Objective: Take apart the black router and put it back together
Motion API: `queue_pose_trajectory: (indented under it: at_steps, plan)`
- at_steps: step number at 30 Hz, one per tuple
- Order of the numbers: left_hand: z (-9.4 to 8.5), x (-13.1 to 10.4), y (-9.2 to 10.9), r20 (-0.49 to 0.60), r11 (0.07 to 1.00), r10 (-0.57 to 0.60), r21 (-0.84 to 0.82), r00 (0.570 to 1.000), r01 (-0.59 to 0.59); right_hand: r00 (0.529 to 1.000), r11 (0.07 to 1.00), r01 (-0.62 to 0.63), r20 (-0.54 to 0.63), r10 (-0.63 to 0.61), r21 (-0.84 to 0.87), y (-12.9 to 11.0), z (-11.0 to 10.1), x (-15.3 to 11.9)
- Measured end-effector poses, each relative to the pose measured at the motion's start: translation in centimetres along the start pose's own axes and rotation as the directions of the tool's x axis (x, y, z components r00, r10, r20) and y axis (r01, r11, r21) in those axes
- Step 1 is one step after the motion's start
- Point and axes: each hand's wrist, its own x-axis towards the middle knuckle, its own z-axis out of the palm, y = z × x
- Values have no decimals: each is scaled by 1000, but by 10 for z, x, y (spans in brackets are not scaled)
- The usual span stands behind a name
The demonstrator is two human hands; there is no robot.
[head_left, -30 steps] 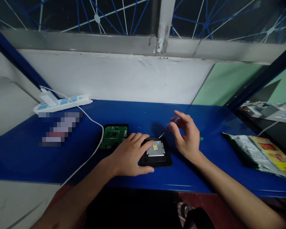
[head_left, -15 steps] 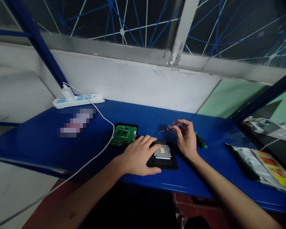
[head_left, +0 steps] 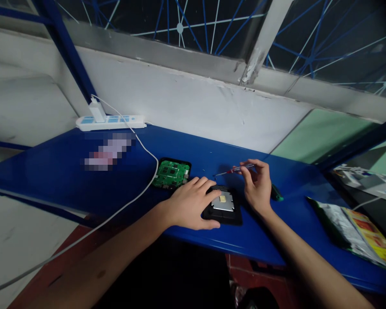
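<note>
My left hand [head_left: 193, 204] lies with spread fingers over the left side of a black plastic cover [head_left: 234, 218]. Inside that cover is a silver metal plate [head_left: 227, 205] with a small pale yellow pad [head_left: 223, 198]. Pinched in the fingers of my right hand [head_left: 257, 184] is a slim screwdriver [head_left: 233, 170], its shaft pointing left and slightly down. The tip is close to small dark bits, likely screws [head_left: 215, 178], on the table beyond the cover. Left of my left hand, a green circuit board [head_left: 172, 172] sits in a black case half.
On the blue table [head_left: 141, 227], a green-and-black handle [head_left: 276, 193] lies beside my right hand. A shiny packet [head_left: 357, 231] is at the right. A white power strip [head_left: 112, 123] with a plugged charger stands at the back left. Its white cable [head_left: 128, 206] crosses the left side.
The view has shifted a little, so the table scene sits slightly higher and further right. Both hands keep nearly the same positions, the screwdriver still near the small bits.
</note>
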Motion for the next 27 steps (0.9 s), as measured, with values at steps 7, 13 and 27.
queue_pose_trajectory:
  at_steps: [7,13,27]
  plan:
    - [1,-1,-1,-15,1000,4,0,1000,-4,1000,1000,-14,-2,14,12,0,0,0]
    - [0,-1,0,-2,1000,-3,-4,1000,3,1000,1000,1,-7,-1,-3,1,1,0]
    - [-1,0,0,-4,1000,10,13,1000,-10,999,999,-32,7,32,17,3,0,0]
